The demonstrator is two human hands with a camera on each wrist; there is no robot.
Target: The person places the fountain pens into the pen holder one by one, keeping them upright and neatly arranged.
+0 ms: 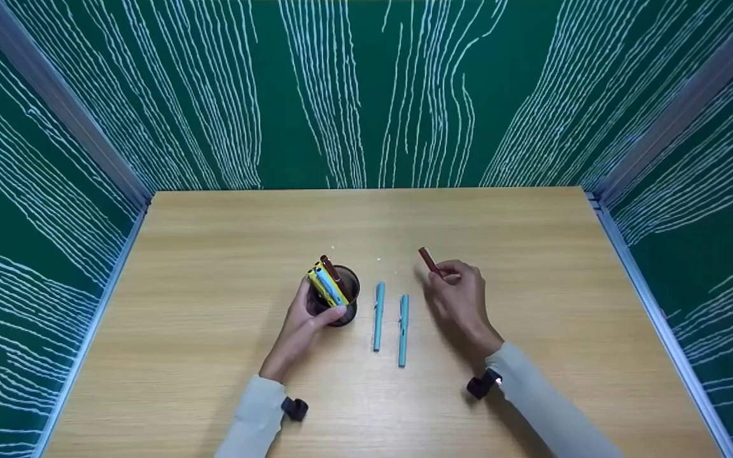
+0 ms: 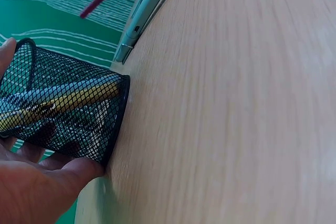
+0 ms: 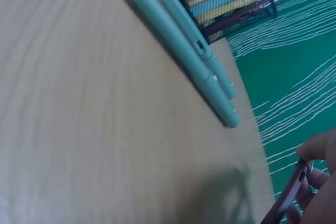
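Note:
A black mesh pen cup [image 1: 352, 304] stands on the table, and my left hand [image 1: 303, 324] grips it round its left side. Yellow pens [image 1: 319, 287], a light blue pen [image 1: 330, 285] and a dark red pen [image 1: 328, 268] lean inside the cup. My right hand [image 1: 462, 296] pinches another dark red pen [image 1: 429, 259] above the table, right of the cup. In the right wrist view that held pen [image 3: 287, 195] shows between thumb and fingers. Two teal pens, a left one [image 1: 378, 317] and a right one [image 1: 403, 331], lie side by side between the hands.
The light wooden table [image 1: 214, 242] is bounded by green walls [image 1: 379, 95] with white wavy lines at the back and sides. Metal edge strips [image 1: 653, 312] run along both sides. Each wrist wears a small black camera, the left one [image 1: 294, 408] and the right one [image 1: 483, 384].

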